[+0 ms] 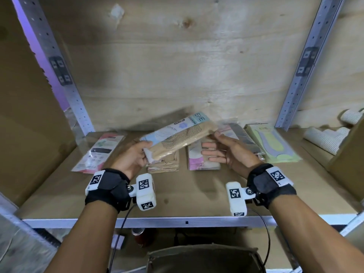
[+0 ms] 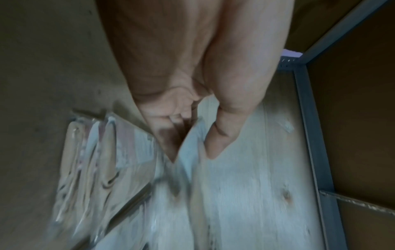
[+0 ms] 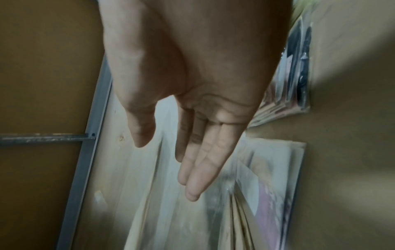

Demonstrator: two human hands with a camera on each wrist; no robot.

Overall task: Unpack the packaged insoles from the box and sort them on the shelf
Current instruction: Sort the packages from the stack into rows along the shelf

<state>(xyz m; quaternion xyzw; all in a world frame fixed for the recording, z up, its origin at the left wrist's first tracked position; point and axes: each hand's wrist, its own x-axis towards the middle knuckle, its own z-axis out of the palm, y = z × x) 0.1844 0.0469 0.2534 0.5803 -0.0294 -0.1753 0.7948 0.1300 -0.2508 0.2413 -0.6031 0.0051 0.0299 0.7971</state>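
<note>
A beige insole pack [image 1: 177,134] with a pale blue card is held slanted above the wooden shelf [image 1: 177,194]. My left hand [image 1: 146,151] pinches its lower left end, thumb on top and fingers beneath; in the left wrist view the left hand [image 2: 190,143] grips the blurred pack [image 2: 192,169] by its edge. My right hand [image 1: 210,143] is at the pack's upper right end with straight fingers, thumb tip at the pack. In the right wrist view the right hand [image 3: 166,170] shows spread, straight fingers holding nothing. A stack of matching beige packs [image 1: 163,164] lies under the held one.
Along the shelf lie a pink pack [image 1: 98,152] at the left, a pink-and-white pack [image 1: 197,160], a dark pack [image 1: 242,134] and a yellow-green pack [image 1: 275,146]. A cardboard box [image 1: 346,150] with white rolls [image 1: 325,138] stands at the right. Metal uprights [image 1: 78,107] flank the bay.
</note>
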